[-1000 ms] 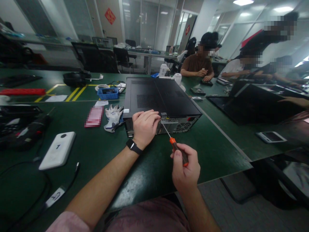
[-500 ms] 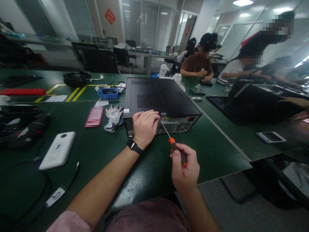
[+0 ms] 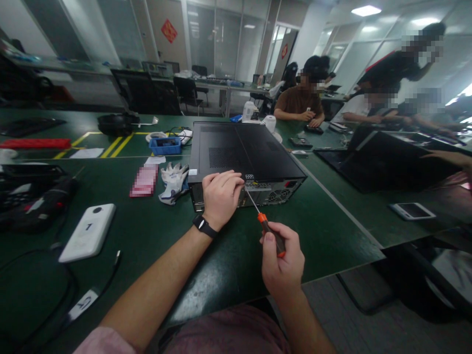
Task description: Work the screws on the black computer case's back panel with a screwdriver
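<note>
Computer case (image 3: pixel 239 150); "1" on white device (image 3: pixel 88 235)

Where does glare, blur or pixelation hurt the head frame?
Head view: glare on the dark green tabletop near its front edge; white ceiling lights washed out; pink rectangular item pixelated; left edge soft; orange-and-dark-handled screwdriver in the right hand readable.

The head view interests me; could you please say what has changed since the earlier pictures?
In the background at right, a person in black has raised an arm toward the head. Nothing was taken up or let go: the right hand still grips the screwdriver, its tip by the left hand, which stays at the near edge of the computer case.
</note>
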### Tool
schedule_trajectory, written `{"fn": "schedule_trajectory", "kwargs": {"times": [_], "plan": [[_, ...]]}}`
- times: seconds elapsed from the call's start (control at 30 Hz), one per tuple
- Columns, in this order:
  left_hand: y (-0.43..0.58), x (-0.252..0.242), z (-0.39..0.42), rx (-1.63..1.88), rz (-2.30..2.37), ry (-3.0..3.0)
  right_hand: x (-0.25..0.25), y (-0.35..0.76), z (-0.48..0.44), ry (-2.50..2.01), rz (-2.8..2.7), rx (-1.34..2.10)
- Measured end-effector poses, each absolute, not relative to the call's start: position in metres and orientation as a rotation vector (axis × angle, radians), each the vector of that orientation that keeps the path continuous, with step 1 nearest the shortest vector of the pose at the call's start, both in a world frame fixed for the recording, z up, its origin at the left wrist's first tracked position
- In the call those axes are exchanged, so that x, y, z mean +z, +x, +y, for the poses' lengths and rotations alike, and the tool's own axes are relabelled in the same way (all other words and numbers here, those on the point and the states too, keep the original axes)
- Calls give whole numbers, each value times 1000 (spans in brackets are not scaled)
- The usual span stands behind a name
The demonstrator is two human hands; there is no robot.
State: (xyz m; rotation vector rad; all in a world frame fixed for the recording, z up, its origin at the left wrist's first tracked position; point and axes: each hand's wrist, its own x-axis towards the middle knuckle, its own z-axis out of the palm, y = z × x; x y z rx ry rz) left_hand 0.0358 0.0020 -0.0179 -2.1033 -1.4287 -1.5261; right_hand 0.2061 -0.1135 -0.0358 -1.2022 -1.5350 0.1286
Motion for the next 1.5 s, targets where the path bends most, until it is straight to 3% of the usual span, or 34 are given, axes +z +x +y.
{"fn": "schedule_trajectory", "kwargs": {"times": [0.8,1.5], "plan": [[33,-18,-2,-1444,-1381,-2147,-41,213,-116,-1186,-1516,153],[17,-19,-51,-1192,-1333,-2345,-50,239,-139,-1111,-1496,517]]}}
